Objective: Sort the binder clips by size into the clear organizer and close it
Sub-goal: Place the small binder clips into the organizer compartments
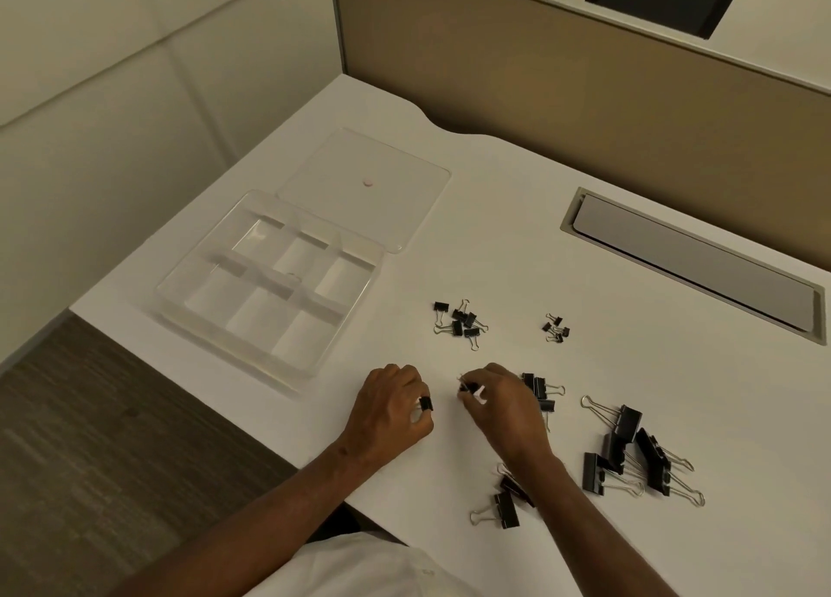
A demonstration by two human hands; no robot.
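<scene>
The clear organizer [216, 313] lies open and empty at the left of the white desk, its flat lid [395, 201] lying behind it. Black binder clips sit in groups: small ones [461, 324], tiny ones [556, 328], medium ones [537, 387] by my right hand, large ones [638, 448] at the right, and two more [508, 504] under my right forearm. My left hand [391, 412] pinches a small black clip [425, 403]. My right hand [499, 405] grips another small clip [470, 388] at its fingertips.
A grey cable hatch [692, 259] is set into the desk at the back right. A tan partition wall [584, 70] stands behind the desk. The desk's left edge drops to dark carpet [90, 439].
</scene>
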